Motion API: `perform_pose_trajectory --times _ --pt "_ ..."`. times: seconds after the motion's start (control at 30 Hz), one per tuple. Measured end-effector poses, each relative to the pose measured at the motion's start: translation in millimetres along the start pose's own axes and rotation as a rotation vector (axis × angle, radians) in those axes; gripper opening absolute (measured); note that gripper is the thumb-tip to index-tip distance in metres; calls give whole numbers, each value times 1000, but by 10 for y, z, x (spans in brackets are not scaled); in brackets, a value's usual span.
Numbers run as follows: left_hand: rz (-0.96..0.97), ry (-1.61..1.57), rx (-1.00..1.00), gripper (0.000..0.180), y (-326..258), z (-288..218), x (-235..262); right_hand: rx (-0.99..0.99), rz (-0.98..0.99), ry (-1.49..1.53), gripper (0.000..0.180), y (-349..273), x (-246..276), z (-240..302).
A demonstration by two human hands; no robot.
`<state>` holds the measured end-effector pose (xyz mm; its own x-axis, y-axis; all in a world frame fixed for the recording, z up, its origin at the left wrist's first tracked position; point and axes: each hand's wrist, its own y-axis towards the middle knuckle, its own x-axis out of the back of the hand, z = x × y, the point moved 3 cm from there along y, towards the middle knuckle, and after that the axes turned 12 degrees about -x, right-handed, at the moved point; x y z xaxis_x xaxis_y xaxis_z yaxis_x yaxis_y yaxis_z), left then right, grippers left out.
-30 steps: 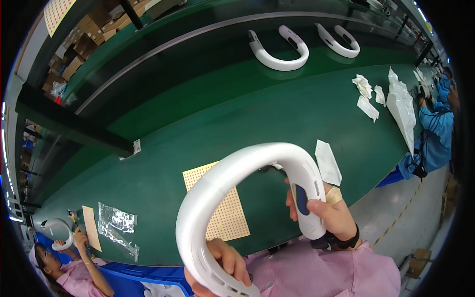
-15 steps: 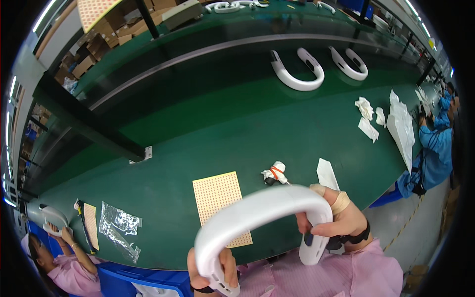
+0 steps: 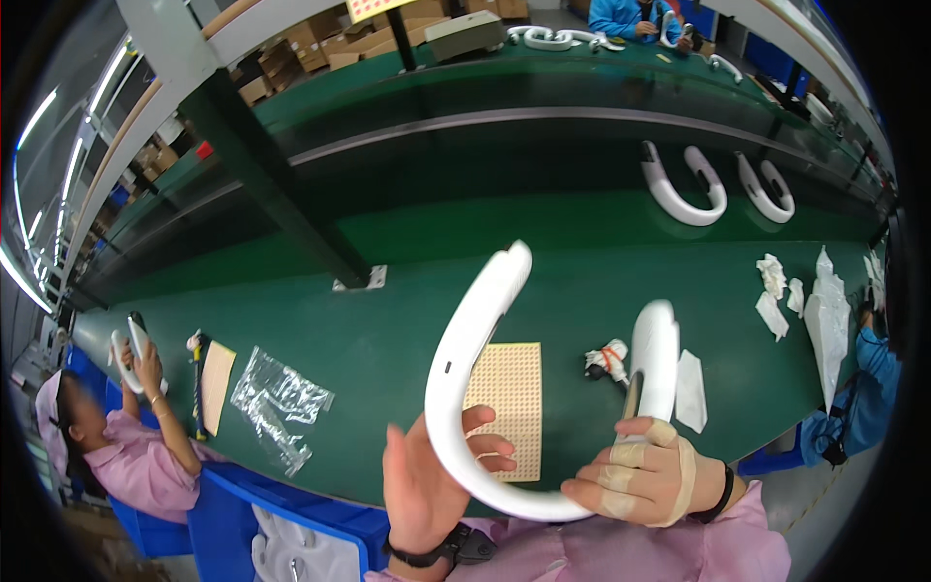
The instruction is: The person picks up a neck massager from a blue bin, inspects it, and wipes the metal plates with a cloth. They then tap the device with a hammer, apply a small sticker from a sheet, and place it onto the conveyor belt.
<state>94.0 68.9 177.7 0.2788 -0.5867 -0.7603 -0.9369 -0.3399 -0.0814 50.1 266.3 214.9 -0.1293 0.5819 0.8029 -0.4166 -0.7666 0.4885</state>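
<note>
A white U-shaped neck fan is in front of me, its two ends pointing away and its curve near my body. My right hand, with tan tape on several fingers, is closed on its right side near the bend. Beside the left side of the fan is my left hand, palm up and thumb apart. Its fingers pass behind the fan and show on the inner side; whether they bear on it I cannot tell. A sheet of small dotted stickers lies on the table beneath, partly hidden by the fan.
Beyond the right hand are a cloth-wrapped bundle and white paper. Two more neck fans lie further back. Clear plastic bags lie left, near a metal post. A co-worker sits at far left.
The fan has turned over, from an arch with its ends toward me to ends pointing away. My left hand has loosened from its end, and my right hand has moved to the bend.
</note>
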Motion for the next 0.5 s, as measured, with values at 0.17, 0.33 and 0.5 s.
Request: perform_pose_trajectory --times 0.17,0.33,0.5 --pt "-55 -410 98 53 76 148 134 -77 -14 -221 30 -126 -147 -48" --pt "-70 -520 96 56 -2 261 227 -748 -545 745 80 -283 -252 -253" --pt "201 -478 37 54 -92 460 237 -969 -333 1292 68 -464 -405 -146"
